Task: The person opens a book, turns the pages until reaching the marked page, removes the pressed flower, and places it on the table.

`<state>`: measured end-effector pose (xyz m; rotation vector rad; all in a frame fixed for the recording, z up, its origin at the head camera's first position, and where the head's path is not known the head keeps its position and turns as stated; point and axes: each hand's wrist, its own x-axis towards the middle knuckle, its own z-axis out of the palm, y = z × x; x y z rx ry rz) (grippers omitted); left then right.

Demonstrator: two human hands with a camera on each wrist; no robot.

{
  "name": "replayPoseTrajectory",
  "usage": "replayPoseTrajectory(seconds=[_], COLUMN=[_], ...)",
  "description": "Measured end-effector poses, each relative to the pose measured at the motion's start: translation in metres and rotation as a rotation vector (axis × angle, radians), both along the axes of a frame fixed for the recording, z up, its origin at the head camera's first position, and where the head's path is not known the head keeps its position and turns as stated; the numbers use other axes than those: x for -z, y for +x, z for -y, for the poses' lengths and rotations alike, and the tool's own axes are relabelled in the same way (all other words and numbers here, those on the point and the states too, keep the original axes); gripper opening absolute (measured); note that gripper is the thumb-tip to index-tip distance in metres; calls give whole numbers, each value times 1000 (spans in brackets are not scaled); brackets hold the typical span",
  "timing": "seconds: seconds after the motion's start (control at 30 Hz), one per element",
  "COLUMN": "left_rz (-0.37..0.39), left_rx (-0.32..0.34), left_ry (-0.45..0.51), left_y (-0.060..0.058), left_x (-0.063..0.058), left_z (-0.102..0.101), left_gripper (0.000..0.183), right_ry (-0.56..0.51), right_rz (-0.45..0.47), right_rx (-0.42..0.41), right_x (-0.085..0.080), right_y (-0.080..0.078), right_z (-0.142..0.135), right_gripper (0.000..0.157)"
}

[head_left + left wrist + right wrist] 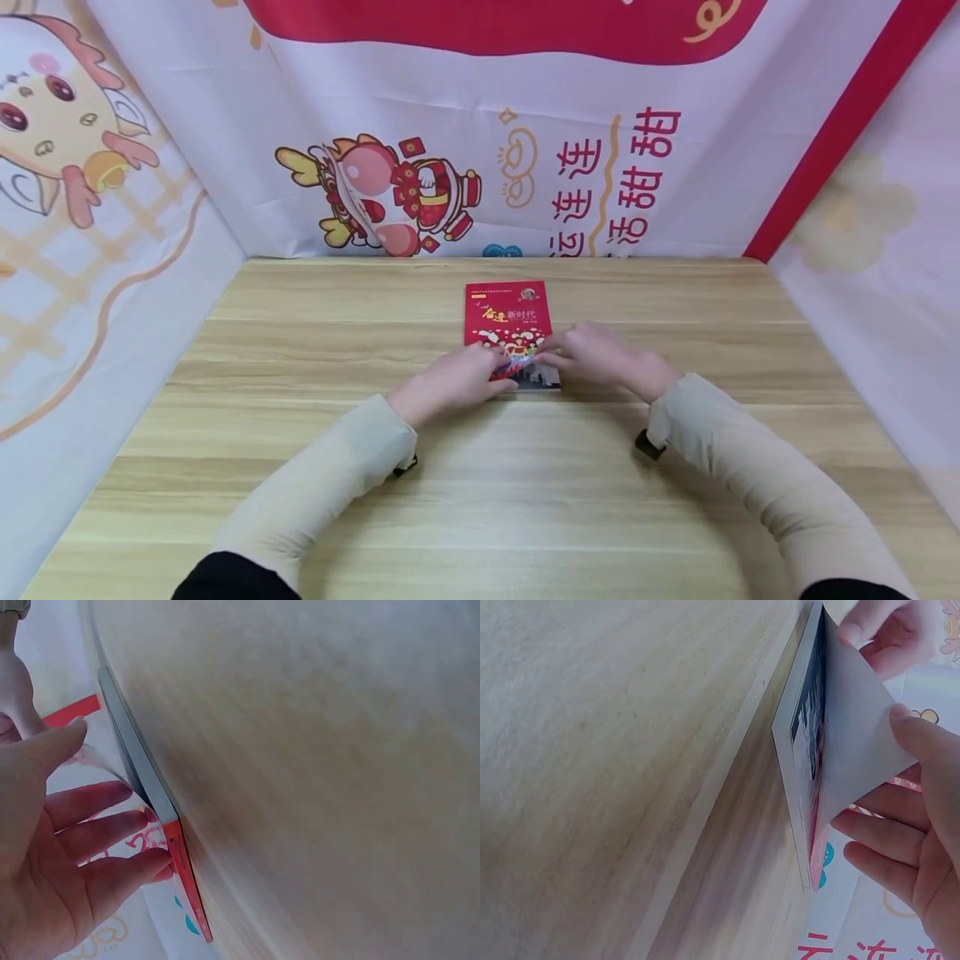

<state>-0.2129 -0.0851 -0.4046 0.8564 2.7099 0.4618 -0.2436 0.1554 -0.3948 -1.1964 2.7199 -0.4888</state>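
A thin book [504,304] with a red illustrated cover lies on the wooden table. The near right corner of its cover is raised, baring a dark photo page beneath. My right hand [596,354] pinches that corner; in the right wrist view its thumb presses the pale inner side of the cover [855,727] and its fingers lie behind. At the book's near left corner is my left hand [467,375]. Its relaxed fingers touch the cover beside the red spine [193,889] in the left wrist view, with the thumb held apart from them.
The wood-grain table [510,500] reaches back to a printed white cloth backdrop [442,92]. Further printed cloths hang along the left and right sides. Both forearms come in from the near edge in light sleeves, with a dark band under each wrist.
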Motion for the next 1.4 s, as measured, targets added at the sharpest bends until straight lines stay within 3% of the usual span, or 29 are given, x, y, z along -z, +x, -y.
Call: replayPoseTrajectory(seconds=[0.17, 0.53, 0.63, 0.7, 0.93, 1.13, 1.3, 1.4], left_rz=[5, -7, -5, -12, 38, 98, 53, -24], left_rx=[-31, -124, -150, -156, -199, -255, -259, -241], left_ry=[44, 32, 51, 57, 134, 198, 249, 271], left_y=[-4, -1, 0, 1, 0, -5, -10, -11], left_x=[1, -1, -2, -3, -4, -5, -4, -5], left_z=[-4, 17, 20, 20, 20, 15, 7, 4], left_gripper=[30, 26, 24, 25, 45, 61, 78, 86], right_ry=[-22, -47, -32, -8, 83, 130, 151, 145], right_rz=[-50, -25, 0, -4, -43, 3, 69, 75], right_rx=[26, 82, 124, 108, -53, -47, -18, -19], right_x=[-2, -11, -11, -8, 8, 12, 11, 10], right_y=[1, -7, -9, -9, -2, 2, 5, 7], right_z=[1, 13, 13, 11, 13, 10, 3, 0], right_gripper=[27, 36, 35, 35, 44, 58, 62, 62])
